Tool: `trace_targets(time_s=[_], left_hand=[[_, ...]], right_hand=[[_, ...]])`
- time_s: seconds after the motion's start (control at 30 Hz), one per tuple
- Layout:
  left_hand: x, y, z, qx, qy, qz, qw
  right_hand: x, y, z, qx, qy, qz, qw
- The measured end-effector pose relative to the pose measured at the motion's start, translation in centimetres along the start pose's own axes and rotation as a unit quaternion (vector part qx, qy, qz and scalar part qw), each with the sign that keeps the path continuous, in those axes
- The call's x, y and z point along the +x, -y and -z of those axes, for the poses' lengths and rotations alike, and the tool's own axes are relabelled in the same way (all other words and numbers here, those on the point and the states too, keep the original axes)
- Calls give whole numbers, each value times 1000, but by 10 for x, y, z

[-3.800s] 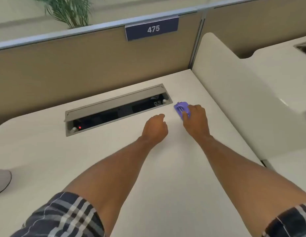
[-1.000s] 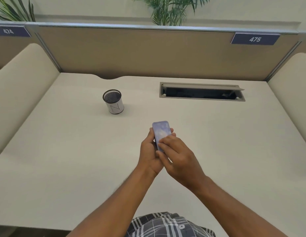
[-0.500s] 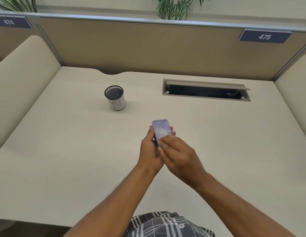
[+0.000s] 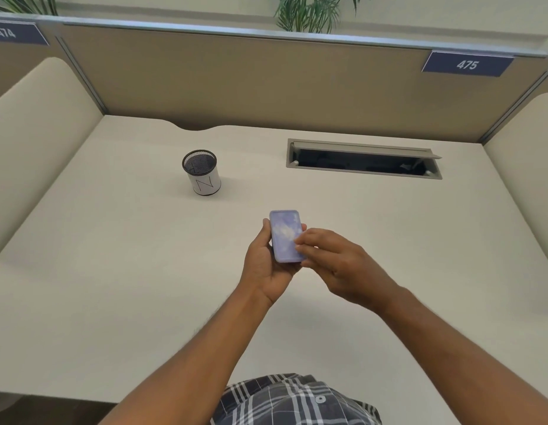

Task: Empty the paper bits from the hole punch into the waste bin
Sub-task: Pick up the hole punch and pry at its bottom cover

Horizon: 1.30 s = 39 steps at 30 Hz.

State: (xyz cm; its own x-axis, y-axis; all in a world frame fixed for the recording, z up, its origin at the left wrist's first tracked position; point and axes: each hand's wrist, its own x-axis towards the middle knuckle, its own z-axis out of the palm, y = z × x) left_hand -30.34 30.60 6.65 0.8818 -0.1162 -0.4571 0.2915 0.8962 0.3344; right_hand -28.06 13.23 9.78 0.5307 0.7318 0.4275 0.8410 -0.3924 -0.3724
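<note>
Head view: the left hand cradles the purple punch above the desk, palm up, fingers wrapped round its left edge, flat underside facing up. The right hand reaches in from the right, fingertips pinching the punch's right edge. Far left of the hands stands the mesh bin, well apart.

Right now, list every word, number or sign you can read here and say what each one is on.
"475": white digits on the dark blue plate on the partition, upper right.
"474": white digits on the dark blue plate on the partition, upper left, partly cut off by the frame edge.
"N": a thin dark letter on the white band of the mesh cup on the desk.
The purple hole punch shows no readable text.
</note>
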Motion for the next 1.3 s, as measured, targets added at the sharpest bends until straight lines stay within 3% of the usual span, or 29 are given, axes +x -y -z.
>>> trace_targets(time_s=[0.4,0.87,0.97,1.03,1.13,1.2,1.3], left_hand=[[-4,-3,-4,-6,-5,-13,1000],[-3,-2,1,2,-9,-22,1000],[-1,0,-1,-13,-3,-29,999],[1,2,-2,0,-6,-33,999],[2,5,-2,18,-15,-35,999],[1,5,-2,19,-21,-37,999],[0,4,0,22,-25,-43,999]], right_hand=[[5,-1,2,-43,0,52,998],[8,-4,3,7,-2,50,999],[25,-4,7,62,-70,-44,995],[47,-7,8,71,-96,-179,976],[75,-17,8,153,-7,-378,913],[83,-22,5,241,12,-424,873],[86,-21,3,292,17,-438,850]])
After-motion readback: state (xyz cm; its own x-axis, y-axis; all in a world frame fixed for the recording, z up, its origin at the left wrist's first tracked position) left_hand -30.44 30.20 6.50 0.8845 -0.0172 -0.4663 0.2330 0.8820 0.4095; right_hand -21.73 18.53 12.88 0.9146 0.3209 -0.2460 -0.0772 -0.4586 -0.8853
